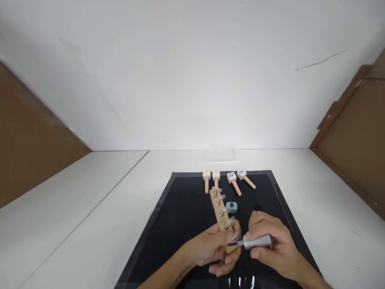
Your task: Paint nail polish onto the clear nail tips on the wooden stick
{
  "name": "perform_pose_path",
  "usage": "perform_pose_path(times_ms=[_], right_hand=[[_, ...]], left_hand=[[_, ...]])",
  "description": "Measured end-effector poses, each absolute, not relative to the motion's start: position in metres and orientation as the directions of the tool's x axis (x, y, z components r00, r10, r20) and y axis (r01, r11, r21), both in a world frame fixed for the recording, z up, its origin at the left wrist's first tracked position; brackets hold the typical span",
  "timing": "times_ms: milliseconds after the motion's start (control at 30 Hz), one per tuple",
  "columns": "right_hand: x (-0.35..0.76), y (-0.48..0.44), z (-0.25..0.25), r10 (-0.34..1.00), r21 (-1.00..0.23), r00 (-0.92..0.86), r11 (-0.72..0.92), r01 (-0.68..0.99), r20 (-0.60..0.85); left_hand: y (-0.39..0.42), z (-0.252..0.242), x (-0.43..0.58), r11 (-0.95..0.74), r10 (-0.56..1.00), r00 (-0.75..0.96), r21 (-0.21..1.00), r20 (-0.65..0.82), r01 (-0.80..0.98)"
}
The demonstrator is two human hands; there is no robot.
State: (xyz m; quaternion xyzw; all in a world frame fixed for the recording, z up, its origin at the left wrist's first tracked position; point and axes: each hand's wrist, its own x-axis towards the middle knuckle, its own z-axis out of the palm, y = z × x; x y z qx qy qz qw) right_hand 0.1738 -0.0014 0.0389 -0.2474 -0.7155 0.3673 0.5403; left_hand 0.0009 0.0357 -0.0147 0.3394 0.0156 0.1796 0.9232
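Silver-handled brush — pinched by the fingers of the right hand — reaches the near end of a wooden strip, gripped by the fingers of the left hand over the tabletop's black mat. Clear tips line it; a teal bottle sits nearby.

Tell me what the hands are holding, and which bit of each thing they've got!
The left hand holds the tan strip around its near end; the right hand holds the brush by its silver handle.
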Motion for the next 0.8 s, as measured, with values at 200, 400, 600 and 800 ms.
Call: perform_pose_path(times_ms=[200,400,600,800], right_hand=[[0.1746,-0.0016,0.0403,0.735,-0.768,-0.293,0.64,0.004,0.611],[0.1758,-0.0014,0.0425,0.755,-0.774,-0.281,0.63,0.059,0.593],[0.1776,-0.0022,0.0414,0.801,-0.811,-0.262,0.577,0.098,0.538],[0.1795,-0.0024,0.035,0.852,-0.869,-0.191,0.494,-0.011,0.487]], left_hand=[[0.0355,-0.014,0.0011,0.716,0.339,0.933,0.609,0.126,-0.342],[0.0356,-0.0115,-0.0008,0.721,0.34,0.93,0.596,0.14,-0.353],[0.0343,-0.0075,-0.0016,0.717,0.34,0.928,0.598,0.15,-0.359],[0.0337,-0.0092,-0.0037,0.722,0.323,0.936,0.603,0.141,-0.34]])
